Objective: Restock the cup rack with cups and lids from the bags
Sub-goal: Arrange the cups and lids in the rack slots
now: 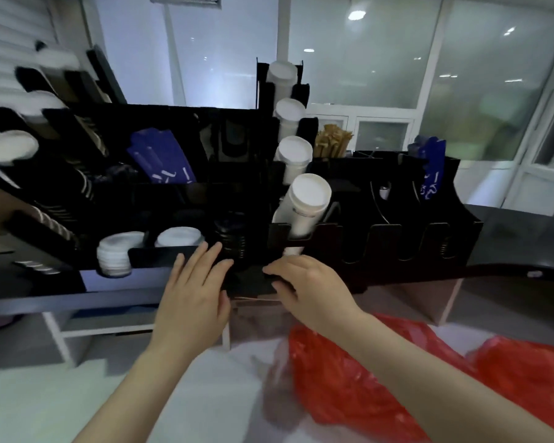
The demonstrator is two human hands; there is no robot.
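Left hand [194, 292] flat and spread, right hand [307, 286] gripping dark ribbed lids [234, 247], glossy black rack [343, 247], crinkled red bag [381, 378]

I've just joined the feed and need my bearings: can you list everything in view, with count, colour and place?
Cup rack: one, black, along the counter.
Cup stacks, centre: four, white, tilted in a column.
Cup stacks, far left: at least three, white, blurred.
Lid stacks: two, white, lower left slots.
Black lids: one stack, slot ahead of the hands.
Blue packets: two bunches, centre left and far right.
Stirrers: one bunch, tan, behind the cups.
Bags: red, two lobes visible, lower right.
Left hand: flat, at the rack front.
Right hand: on a black piece, what it is unclear.
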